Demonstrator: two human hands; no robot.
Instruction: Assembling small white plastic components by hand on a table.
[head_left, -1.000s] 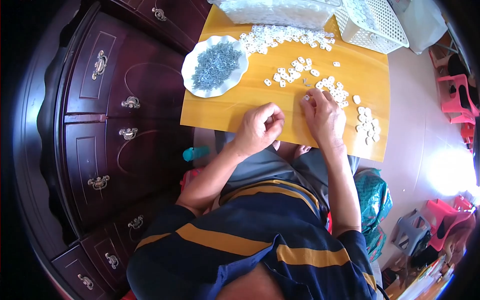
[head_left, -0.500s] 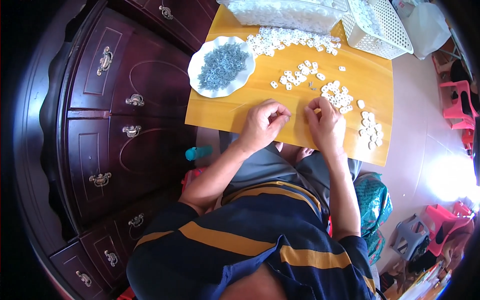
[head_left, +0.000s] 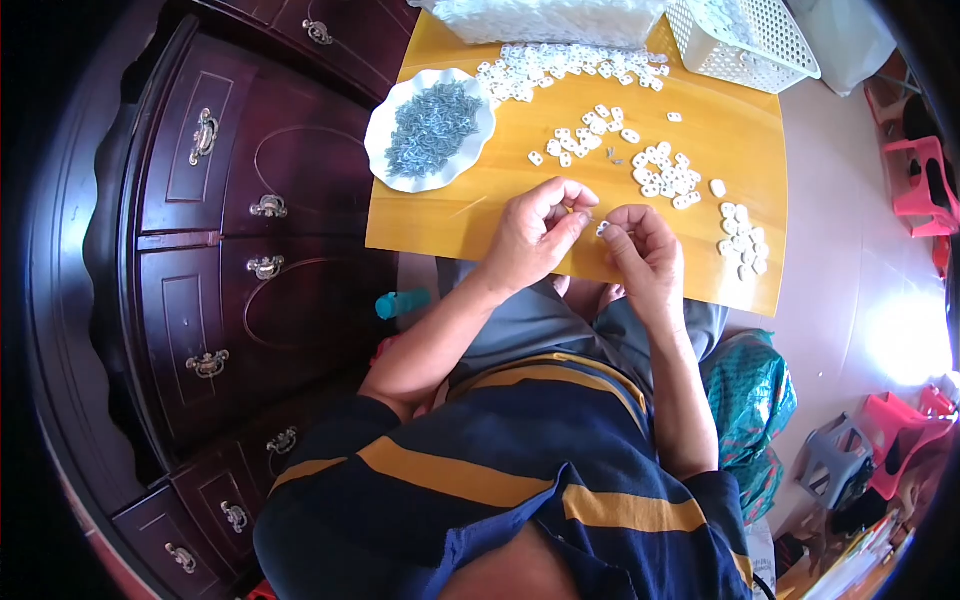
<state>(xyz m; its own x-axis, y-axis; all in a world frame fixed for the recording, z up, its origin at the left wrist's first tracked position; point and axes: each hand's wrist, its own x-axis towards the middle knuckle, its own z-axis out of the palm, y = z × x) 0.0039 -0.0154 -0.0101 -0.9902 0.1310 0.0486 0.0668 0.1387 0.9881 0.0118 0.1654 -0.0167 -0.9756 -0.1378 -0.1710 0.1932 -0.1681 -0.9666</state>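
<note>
White on tiles (head_left: 667, 180) right of the plate (head_left: 379, 150), blue-grey on metal pieces (head_left: 432, 130) inside, mustard-striped navy on shirt (head_left: 450, 462) below.

I'm watching the right hand (head_left: 650, 252) drawing back from the cluster of white pieces (head_left: 668, 176), a single small piece (head_left: 602, 229) showing at its fingertips, while the left hand (head_left: 535, 230) is edging rightward and the gap between them is narrowing until fingertips are nearly meeting.

Dark wood cabinet (head_left: 310, 210) left; teal bag (head_left: 742, 390), pink seats (head_left: 914, 205) right.
</note>
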